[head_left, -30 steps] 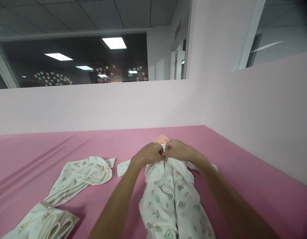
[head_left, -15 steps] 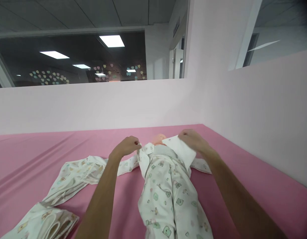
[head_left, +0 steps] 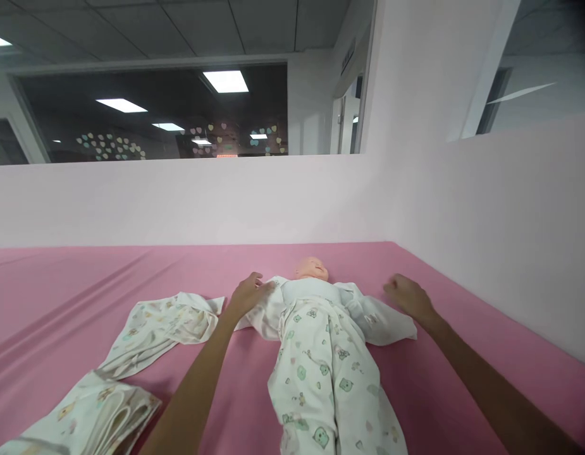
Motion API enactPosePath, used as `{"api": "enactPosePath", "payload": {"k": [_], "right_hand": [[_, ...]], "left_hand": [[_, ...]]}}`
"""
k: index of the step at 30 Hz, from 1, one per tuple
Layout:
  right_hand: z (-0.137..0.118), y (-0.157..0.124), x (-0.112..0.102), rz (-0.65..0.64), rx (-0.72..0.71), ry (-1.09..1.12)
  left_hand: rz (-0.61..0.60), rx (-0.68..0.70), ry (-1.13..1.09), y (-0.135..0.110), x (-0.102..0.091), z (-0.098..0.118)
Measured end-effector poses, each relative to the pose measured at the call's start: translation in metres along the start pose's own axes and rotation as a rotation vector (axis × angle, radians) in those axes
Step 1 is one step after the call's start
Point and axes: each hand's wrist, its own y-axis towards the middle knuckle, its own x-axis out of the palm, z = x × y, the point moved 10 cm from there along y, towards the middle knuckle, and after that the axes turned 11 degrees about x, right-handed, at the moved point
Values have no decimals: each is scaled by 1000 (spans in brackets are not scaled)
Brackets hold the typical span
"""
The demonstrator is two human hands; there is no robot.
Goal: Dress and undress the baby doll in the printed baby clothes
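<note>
Pink sheet (head_left: 358,259) beneath, and the doll (head_left: 312,268) lies on its back, white top (head_left: 380,321) spread wide: the opening-out step, it seems! Left hand (head_left: 252,293) half-open by one flap (head_left: 267,321), apparently gripping nothing; right hand (head_left: 408,296) curled, nothing visible inside. Next move likely calls for pinching cloth.

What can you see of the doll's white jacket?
The jacket is soft-looking white cloth with a faint print. It lies open on the pink sheet, its fronts spread to either side of the doll, baring a pale torso. The left hand overlaps one side in view; contact is unclear. The right hand is beside the other.
</note>
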Motion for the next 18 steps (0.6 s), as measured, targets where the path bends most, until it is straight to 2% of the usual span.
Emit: {"api": "enactPosePath", "payload": {"k": [4,7,9,11,14,16,18], "right_hand": [[-130,-41,25,-151,-376,-52],[-217,-81,55,-283,-667,-125],[-254,-100,81,-375,-770,-221],[-274,-113,109,-439,-828,-321],[-285,-120,142,-466,-865,-418],[-284,-119,155,-476,-872,-451],[-280,-115,159,-490,-872,-466]], "left_hand": [[-9,121,178,16,16,39],[37,66,262,17,18,40],[51,22,311,12,16,34],[53,-12,355,6,13,24],[33,-46,407,-2,10,8],[13,-56,432,-6,9,0],[-7,-52,450,-10,8,-5]]}}
